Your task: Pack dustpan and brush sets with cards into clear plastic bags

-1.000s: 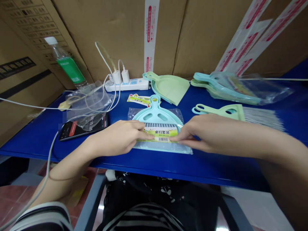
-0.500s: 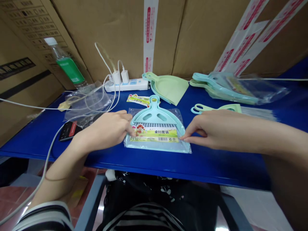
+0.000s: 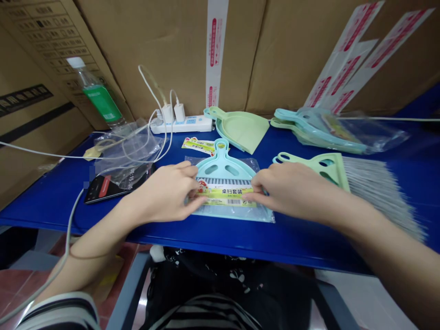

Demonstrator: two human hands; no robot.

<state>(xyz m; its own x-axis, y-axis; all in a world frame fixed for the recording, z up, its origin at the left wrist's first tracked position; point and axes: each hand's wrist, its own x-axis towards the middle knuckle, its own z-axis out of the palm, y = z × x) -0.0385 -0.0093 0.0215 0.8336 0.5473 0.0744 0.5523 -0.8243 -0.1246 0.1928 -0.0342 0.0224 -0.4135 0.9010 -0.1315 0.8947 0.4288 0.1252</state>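
Observation:
A light-blue dustpan and brush set [image 3: 225, 161] lies flat on the blue table in a clear plastic bag [image 3: 240, 213], its handle pointing away from me. Across it runs a green and yellow label card [image 3: 228, 192] with a red mushroom picture. My left hand [image 3: 170, 190] is closed at the card's left end, thumb lying over it. At the right end, my right hand [image 3: 287, 188] is closed with thumb and fingers pinched at the bag and card. Some fingertips are hidden.
Green and blue brushes [image 3: 330, 169] lie beyond my right hand. Stacked dustpans [image 3: 244, 126] and a bagged set [image 3: 316, 128] sit farther back. A power strip [image 3: 192, 123], bottle [image 3: 103, 103], loose plastic bag [image 3: 127, 142], phone [image 3: 103, 189] and white cables occupy the left.
Both hands have moved inward along the label card and cover more of its ends. The right arm has shifted, showing more of the brushes' bristles. The bagged set stays in nearly the same place.

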